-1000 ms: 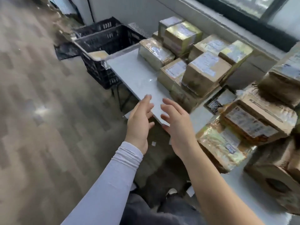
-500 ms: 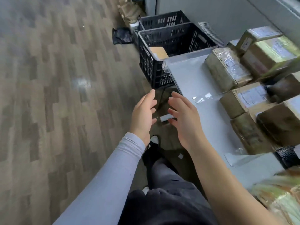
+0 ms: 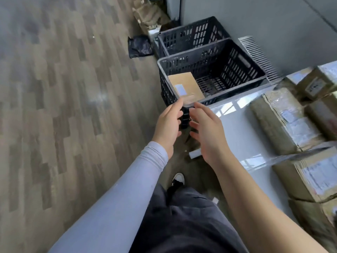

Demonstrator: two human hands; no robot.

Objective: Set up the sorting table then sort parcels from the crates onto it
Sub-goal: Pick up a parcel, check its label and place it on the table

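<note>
A black slatted crate (image 3: 242, 69) stands on the floor at the end of the grey sorting table (image 3: 235, 125). A flat brown parcel (image 3: 187, 86) with a pale label leans in its near left corner. A second black crate (image 3: 184, 38) stands behind it. My left hand (image 3: 168, 125) and my right hand (image 3: 207, 132) are held out side by side, fingers relaxed and holding nothing, just short of the near crate's front corner. Several brown taped parcels (image 3: 284, 123) lie on the table at the right.
A black bag (image 3: 139, 46) lies on the wood floor left of the far crate, with more wrapped bundles (image 3: 147, 13) behind. A white vent grille (image 3: 257, 55) runs along the wall. My shoe (image 3: 176, 181) and dark trousers are below. A small white scrap (image 3: 195, 154) lies on the floor.
The view has swung left from the table's parcels to the crates. Both hands, still holding nothing, have moved forward to the near crate's corner.
</note>
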